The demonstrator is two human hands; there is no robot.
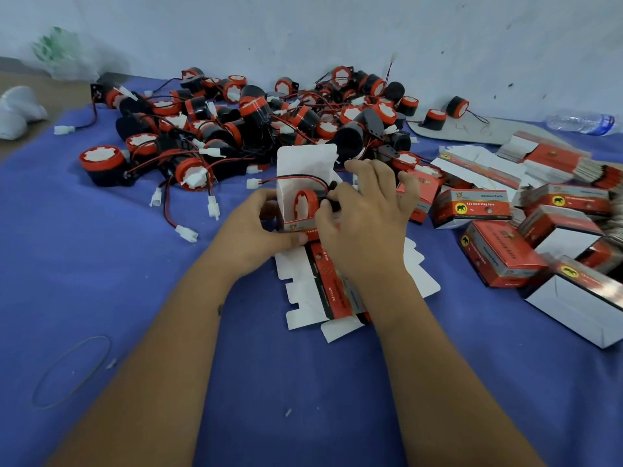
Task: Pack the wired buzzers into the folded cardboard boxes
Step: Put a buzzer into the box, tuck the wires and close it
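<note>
Step in hand: the person is seating one red-and-black round wired buzzer [306, 204] in the open red-and-white folded cardboard box [296, 197] at the middle of the blue cloth-covered table [101, 264].
Left hand: the left hand [256, 227] is gripping the box's near-left corner, fingers curled round its wall, bracing it.
Right hand: the right hand [362, 214] is pinching the buzzer's black body at the box's right side, the outer fingers lifting loosely.
Buzzer's place: it is sitting partly inside the box, red rim facing the camera; its red-and-black wire [296, 179] is arching above the opening, and the white plug [252, 183] is hanging outside to the left.
Doing it well: judging from this, the left hand should be keeping the walls square while the right is pushing the body fully down, then coiling wire and plug inside before the tall white lid flap [305, 160] is closed.
Risk: the wire is likely to be getting caught under the flap.
Supply: a heap of loose buzzers [256, 112] is lying behind; filled and unfilled boxes [505, 224] are lying to the right; a flat unfolded box blank [323, 288] is lying under the wrists.
</note>
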